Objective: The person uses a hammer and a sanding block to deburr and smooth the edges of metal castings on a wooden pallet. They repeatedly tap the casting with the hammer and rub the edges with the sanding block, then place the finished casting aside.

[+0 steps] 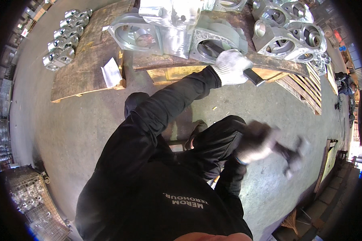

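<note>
At the metal part [226,29], my left hand [231,65] grips a bar [255,78], maybe for aim; my right hand [255,144] grips a hammer [294,156].

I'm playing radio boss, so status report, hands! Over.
Left hand gripping dark bar at silver casting's opening. Right hand holding blurred hammer. More castings nearby, right.

A dark, straight metal bar [254,77] with a bright near end is held aslant, its far end at the round opening of a silvery, angular metal casting [224,32]. The casting sits on a brown wooden platform [278,65]. A dark-handled hammer [288,154], motion-blurred, is held well apart, lower right.
</note>
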A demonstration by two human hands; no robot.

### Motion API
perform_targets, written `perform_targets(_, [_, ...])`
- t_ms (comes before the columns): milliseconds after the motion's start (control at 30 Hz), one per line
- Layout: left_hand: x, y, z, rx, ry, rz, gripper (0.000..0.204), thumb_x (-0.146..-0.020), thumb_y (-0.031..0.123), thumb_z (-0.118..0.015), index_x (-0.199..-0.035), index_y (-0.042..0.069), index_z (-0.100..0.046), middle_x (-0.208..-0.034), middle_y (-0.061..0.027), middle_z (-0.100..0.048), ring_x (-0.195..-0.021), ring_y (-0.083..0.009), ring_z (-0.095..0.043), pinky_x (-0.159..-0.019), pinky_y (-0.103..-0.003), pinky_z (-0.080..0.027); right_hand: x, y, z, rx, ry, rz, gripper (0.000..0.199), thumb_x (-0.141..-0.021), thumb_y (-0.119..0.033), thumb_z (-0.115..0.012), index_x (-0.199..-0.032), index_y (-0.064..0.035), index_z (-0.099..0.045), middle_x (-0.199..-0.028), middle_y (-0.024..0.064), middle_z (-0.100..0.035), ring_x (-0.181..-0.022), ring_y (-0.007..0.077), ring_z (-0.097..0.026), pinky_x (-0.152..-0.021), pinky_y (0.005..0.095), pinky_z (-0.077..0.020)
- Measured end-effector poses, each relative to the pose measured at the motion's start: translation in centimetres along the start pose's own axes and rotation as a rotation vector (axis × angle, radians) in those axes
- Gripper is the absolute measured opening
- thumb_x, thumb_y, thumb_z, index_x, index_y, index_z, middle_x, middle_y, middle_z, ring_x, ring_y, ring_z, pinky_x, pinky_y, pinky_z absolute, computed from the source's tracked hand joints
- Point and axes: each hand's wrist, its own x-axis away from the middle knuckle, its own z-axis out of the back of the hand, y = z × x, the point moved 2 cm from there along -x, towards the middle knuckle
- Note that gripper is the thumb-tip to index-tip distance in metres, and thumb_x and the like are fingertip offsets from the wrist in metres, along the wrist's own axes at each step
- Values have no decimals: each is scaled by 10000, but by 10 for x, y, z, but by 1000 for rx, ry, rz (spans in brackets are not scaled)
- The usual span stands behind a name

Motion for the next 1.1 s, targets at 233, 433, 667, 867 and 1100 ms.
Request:
perform_targets(233, [0,1,-4,-17,3,-6,238,-701,304,-750,-848,119,-726,-807,-82,-714,-826,-299,-698,-804,-433,-538,-6,-1,26,264,-51,-434,362,-1019,-206,-601,-702,-90,-468,-552,8,-468,-414,88,-383,-412,271,-305])
perform_targets(433, [7,3,-9,-58,-5,-83,212,-711,304,-738,-824,127,-709,-778,-77,-696,-818,-282,-699,-830,-413,-527,8,27,39,716,-21,230,313,-1042,-180,-534,-744,-109,-470,-609,-22,-455,-487,67,-394,-459,246,-325])
perform_targets(667, [3,2,-9,-27,93,-73,222,-713,305,-740,-826,116,-709,-811,-77,-709,-845,-271,-704,-857,-410,-528,1,20,51,129,10,-509,351,-1026,-162,-594,-694,-135,-484,-577,-45,-421,-448,67,-341,-410,276,-301])
perform_targets(867, [4,0,-13,-57,16,-44,218,-709,305,-747,-839,133,-721,-801,-71,-711,-840,-272,-705,-854,-415,-529,10,31,23,179,136,-215,350,-1070,-258,-505,-764,-90,-529,-582,18,-478,-499,151,-457,-508,295,-432])
perform_targets(1100, [2,-2,-13,-75,39,-52,232,-706,311,-750,-844,126,-729,-788,-77,-708,-828,-289,-706,-837,-429,-535,-3,13,28,131,-78,-373,330,-1030,-189,-588,-734,-104,-468,-593,-22,-445,-455,71,-374,-433,243,-307])
